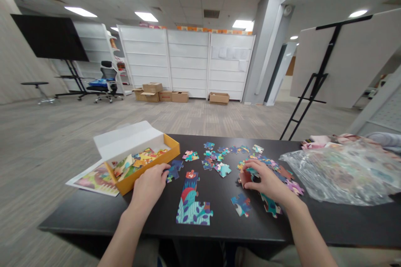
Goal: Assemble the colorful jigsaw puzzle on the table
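Observation:
Joined puzzle pieces (191, 204) form an L shape near the table's front edge, between my hands. My left hand (152, 181) rests beside the yellow box, its fingertips at a dark blue piece (175, 170). Over the pile at the right, my right hand (261, 179) pinches a brownish puzzle piece (245, 178) between thumb and fingers. A loose blue piece (241, 205) lies left of that hand, and a teal piece (270, 205) lies partly under it. More loose pieces (223, 169) are scattered behind the L shape.
The open yellow box (172, 147) holds several puzzle pieces at the left, with a printed sheet (97, 179) beside it. Clear plastic bags (338, 171) cover the black table's right end. Cardboard boxes (180, 96) stand on the floor behind.

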Demonstrator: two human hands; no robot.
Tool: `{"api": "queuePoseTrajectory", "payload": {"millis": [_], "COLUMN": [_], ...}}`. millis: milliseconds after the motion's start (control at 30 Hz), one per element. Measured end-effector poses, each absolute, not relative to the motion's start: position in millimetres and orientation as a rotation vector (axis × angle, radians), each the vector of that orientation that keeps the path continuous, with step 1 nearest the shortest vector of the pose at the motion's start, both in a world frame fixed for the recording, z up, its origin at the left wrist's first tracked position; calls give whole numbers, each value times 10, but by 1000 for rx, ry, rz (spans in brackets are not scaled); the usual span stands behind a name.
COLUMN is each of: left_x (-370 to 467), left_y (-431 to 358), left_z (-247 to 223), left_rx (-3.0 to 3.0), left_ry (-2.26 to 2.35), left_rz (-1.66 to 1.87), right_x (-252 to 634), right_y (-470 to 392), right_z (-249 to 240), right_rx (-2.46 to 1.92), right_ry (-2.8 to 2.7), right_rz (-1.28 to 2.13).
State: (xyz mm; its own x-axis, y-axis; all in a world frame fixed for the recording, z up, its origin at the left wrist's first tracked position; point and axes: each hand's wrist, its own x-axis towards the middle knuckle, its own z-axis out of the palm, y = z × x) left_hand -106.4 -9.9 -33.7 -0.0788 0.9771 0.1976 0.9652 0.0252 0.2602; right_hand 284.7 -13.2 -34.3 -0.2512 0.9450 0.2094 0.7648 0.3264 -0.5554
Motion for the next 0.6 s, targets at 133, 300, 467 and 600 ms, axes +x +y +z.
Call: {"api": "queuePoseTrajectory", "payload": {"millis": [133,300,467,600], "left_x": [-986,-768,-451,-161], "left_y": [-115,-146,-128,-111], "left_z": [-314,-225,-250,-257], "left_rx": [2175,2163,2216,2122], "left_ry": [2223,2141,1840,1455], "left_rz": [603,864,1178,1225], "right_x": [2832,2814,2816,2803], "right_y": [-127,-133,-124,-113], "right_z": [-343,-323,-321,-320], "right_rx": [-1473,-1463,-1406,-1299], "right_ry": [-2080,-2027,-1886,-1691], "right_rz": [507,546,695,859]}}
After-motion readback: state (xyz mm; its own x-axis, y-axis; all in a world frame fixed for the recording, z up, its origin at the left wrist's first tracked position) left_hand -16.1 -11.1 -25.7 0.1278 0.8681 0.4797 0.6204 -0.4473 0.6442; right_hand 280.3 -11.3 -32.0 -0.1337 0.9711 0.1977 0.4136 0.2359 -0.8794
